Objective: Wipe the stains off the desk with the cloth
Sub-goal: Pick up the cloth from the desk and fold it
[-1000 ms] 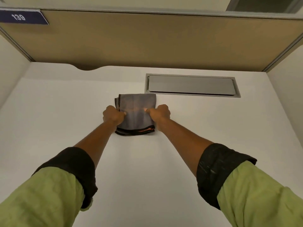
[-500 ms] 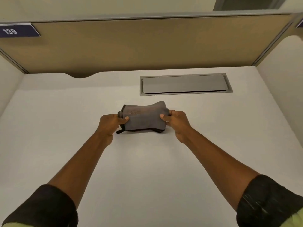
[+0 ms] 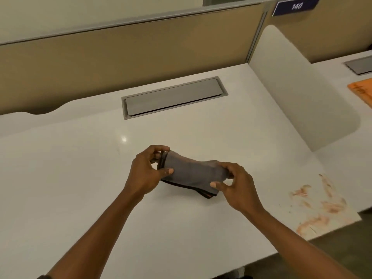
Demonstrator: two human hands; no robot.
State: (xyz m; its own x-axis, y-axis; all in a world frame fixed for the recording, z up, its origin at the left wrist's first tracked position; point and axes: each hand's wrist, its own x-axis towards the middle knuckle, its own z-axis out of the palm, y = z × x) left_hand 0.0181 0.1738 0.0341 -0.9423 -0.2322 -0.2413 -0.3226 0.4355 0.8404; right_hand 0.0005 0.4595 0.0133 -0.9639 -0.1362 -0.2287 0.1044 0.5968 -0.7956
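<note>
A folded grey cloth (image 3: 192,175) with a dark hem is held just above the white desk (image 3: 80,178), near its middle. My left hand (image 3: 146,172) pinches the cloth's left end and my right hand (image 3: 236,187) pinches its right end. Reddish-orange smeared stains (image 3: 320,204) cover the desk's front right corner, to the right of my right hand and apart from the cloth.
A grey cable hatch (image 3: 173,97) is set into the desk behind the cloth. A tan partition (image 3: 120,57) runs along the back and a white side divider (image 3: 298,97) stands at the right. Beyond it, the neighbouring desk holds an orange sheet (image 3: 362,91).
The cloth has been folded over and lifted off the desk, closer to me. My view has swung right, bringing the stains and the neighbouring desk into sight.
</note>
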